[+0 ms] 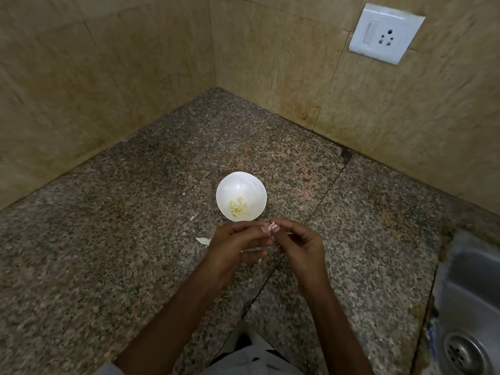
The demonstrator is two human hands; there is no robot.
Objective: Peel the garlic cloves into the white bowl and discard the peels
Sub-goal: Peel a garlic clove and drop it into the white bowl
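Counter: a speckled brown-grey granite countertop (135, 266) is carrying everything, and is running into a tiled corner.
Sink: a stainless steel sink (465, 307) is sitting at the right edge, well apart from the work.
Left hand (232, 247): it is pinching the clove at its fingertips, just in front of the bowl.
Right hand (297, 244): it is pinching the same clove from the other side, thumb and forefinger meeting the left's.
Bowl: a small round white bowl (238, 182) is standing upright beyond the hands.
Peeled cloves (239, 207): several pale yellow pieces are lying at the bowl's near side.
Loose peel: a papery white husk (203, 240) is lying on the counter beside the left hand.
Garlic clove (272, 226): small, whitish, partly skinned, it is being held between both hands.
Handling: the clove is probably light, firm and slick once bare; the skin is likely thin and tearing easily, so gripping the body and pulling skin from a tip is looking sensible.
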